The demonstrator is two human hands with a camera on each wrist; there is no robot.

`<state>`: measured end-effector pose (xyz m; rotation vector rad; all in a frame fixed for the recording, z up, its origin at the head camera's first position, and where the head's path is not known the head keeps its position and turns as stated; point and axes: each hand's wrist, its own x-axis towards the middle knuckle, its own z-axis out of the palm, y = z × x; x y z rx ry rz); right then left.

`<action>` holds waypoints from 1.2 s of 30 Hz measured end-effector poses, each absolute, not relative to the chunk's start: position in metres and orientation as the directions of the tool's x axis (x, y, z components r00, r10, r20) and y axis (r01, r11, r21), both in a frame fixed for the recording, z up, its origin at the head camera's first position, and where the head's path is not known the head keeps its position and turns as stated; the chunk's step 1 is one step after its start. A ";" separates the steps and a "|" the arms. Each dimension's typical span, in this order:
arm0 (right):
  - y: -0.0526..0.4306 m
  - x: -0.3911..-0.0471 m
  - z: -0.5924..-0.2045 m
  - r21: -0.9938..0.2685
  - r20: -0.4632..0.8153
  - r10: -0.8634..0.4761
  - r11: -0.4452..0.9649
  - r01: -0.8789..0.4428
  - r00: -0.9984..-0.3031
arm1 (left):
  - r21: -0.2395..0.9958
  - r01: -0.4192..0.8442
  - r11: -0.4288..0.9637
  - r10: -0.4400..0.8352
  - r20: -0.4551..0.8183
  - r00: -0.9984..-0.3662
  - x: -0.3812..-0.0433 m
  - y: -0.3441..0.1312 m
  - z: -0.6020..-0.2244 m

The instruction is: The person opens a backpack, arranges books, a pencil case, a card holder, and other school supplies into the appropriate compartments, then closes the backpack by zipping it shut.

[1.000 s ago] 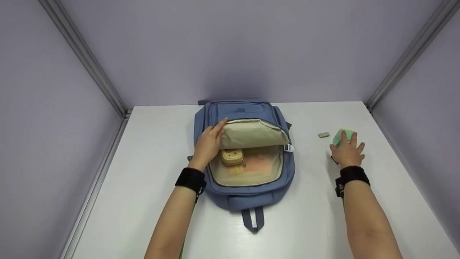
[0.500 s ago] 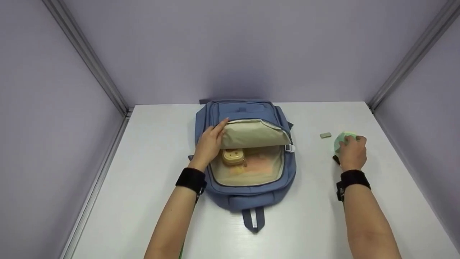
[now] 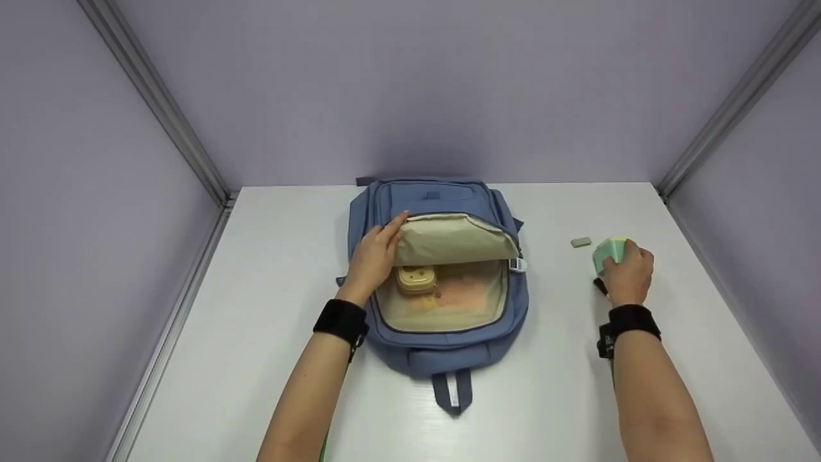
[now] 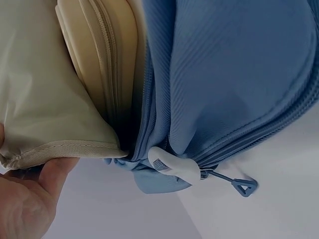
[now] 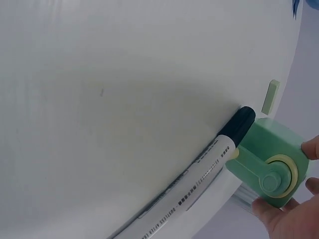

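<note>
An unzipped blue backpack [image 3: 442,360] lies on the white table, with my left hand [image 3: 373,260] gripping the edge of its raised front flap [image 3: 454,241]. In the left wrist view, the thumb [image 4: 54,174] is at the flap's cream lining. Inside the pocket sits a small yellow zip pouch [image 3: 415,280]. My right hand [image 3: 630,276] holds a green crank pencil sharpener [image 5: 261,137] between thumb and fingers; its round yellow-ringed crank faces the right wrist camera. Right beside the sharpener is a white marker [image 5: 187,186] with a black cap.
A small pale green eraser [image 3: 581,242] lies left of the sharpener. A white clip [image 4: 178,167] and a zip pull [image 4: 244,186] hang at the pocket's edge. Grey panels [image 3: 410,90] wall the table at the back and both sides.
My right hand has gone from spread fingers over the sharpener to gripping it, and the sharpener has tilted. The left hand still holds the flap in the same place.
</note>
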<state>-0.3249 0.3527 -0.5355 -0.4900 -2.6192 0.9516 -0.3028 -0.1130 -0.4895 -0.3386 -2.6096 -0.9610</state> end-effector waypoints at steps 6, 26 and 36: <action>0.351 -0.322 -0.542 -0.645 0.243 0.372 0.752 0.138 -0.896 | 0.575 0.344 0.742 0.111 0.400 -0.910 -0.304 -0.113 -0.490; 0.261 -0.304 -0.465 -0.440 0.703 -0.044 0.758 -0.483 -0.709 | 0.571 0.344 0.745 0.118 0.394 -0.911 -0.305 -0.124 -0.491; 0.219 -0.276 -0.416 -0.563 0.729 -0.127 0.448 -0.694 -0.673 | 0.565 0.338 0.753 0.108 0.402 -0.910 -0.306 -0.123 -0.490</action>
